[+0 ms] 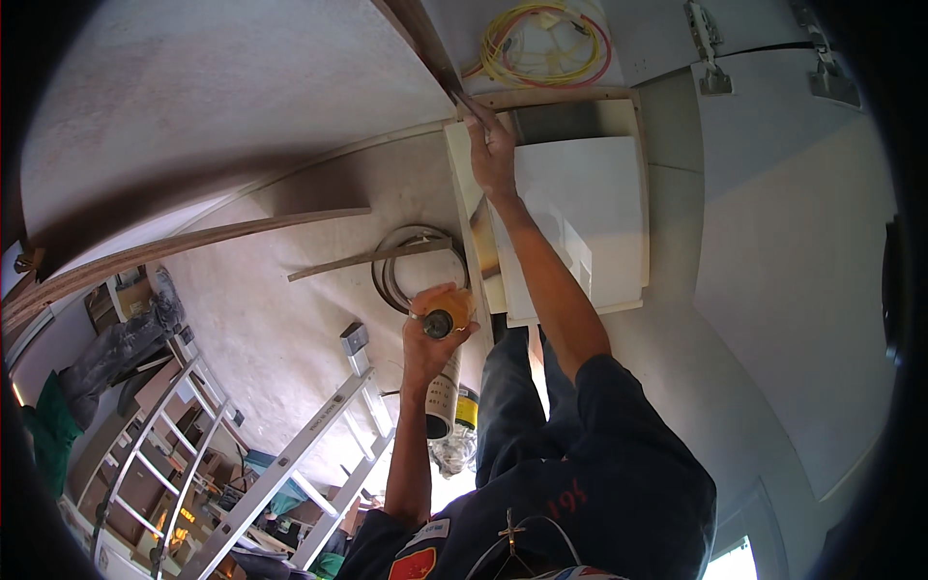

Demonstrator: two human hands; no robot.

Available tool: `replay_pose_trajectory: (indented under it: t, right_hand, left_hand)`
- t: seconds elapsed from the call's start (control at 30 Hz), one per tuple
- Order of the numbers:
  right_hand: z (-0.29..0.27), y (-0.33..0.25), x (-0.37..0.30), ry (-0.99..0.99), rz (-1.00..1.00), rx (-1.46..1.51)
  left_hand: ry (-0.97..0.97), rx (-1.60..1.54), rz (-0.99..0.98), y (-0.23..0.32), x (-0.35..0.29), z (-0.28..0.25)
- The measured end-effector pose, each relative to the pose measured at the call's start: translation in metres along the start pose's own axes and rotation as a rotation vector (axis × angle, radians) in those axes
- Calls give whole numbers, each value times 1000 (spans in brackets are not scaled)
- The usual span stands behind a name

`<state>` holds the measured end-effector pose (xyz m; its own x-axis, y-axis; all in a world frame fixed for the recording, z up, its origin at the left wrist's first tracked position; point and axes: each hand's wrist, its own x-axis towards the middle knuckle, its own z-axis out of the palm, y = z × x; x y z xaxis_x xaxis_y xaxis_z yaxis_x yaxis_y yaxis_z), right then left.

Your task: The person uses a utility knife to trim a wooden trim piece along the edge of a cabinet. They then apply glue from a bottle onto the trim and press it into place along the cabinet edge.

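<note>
A pale plastered ceiling (242,106) fills most of the view, crossed by two curved wooden battens (193,240) and meeting white walls (793,280) at the right, where two metal hinges (710,48) sit on a panel. Against the ceiling hangs a white box-shaped cabinet (590,213) with a timber frame along its top edge. Below, at the lower left, two aluminium ladders (290,464) stand among cluttered boxes on the floor of a room under renovation. One loop of yellow and red cable (546,43) hangs near the top, and one coil of grey cable (411,266) lies beside the cabinet. The person, in dark work clothes, reaches up with both arms. The right hand (493,155) presses against the cabinet's upper corner, fingers curled around a thin dark strip (430,48); how firmly it is pinched cannot be told. The left hand (435,333) is closed around a single cylindrical sealant cartridge (443,387), held upright just below the cabinet's lower corner.
</note>
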<state>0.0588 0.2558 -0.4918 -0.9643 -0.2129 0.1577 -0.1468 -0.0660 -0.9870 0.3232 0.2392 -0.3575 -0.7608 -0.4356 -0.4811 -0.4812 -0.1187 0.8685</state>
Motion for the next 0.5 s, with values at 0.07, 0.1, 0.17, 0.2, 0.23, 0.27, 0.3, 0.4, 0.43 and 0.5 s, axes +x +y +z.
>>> replay_pose_trajectory:
  t: [0.07,0.1,0.17,0.2,0.23,0.27,0.3,0.4,0.43,0.5]
  right_hand:
    - [-2,-1,-3,-16,31,0]
    - [-4,-6,-3,-34,44,-5]
    - [-12,-17,0,-70,70,-14]
    - [-17,-18,1,-82,109,-6]
    - [-21,-18,2,-96,147,2]
    - [-22,-18,3,-111,185,10]
    - [-21,-22,6,-92,143,-1]
    - [-11,-28,12,-38,8,-35]
    - [-7,-27,13,-17,-42,-48]
    - [-1,-28,10,-5,-59,-40]
  left_hand:
    - [-13,29,-15,2,-1,1]
    - [-16,41,-22,2,-1,0]
    - [-16,41,0,4,-1,1]
    - [-21,42,10,5,-1,2]
    - [-26,57,14,5,0,2]
    - [-30,71,17,5,0,1]
    - [-35,86,18,4,0,1]
    - [-37,66,19,7,2,1]
    - [-36,79,19,7,1,1]
    - [-33,104,21,6,2,0]
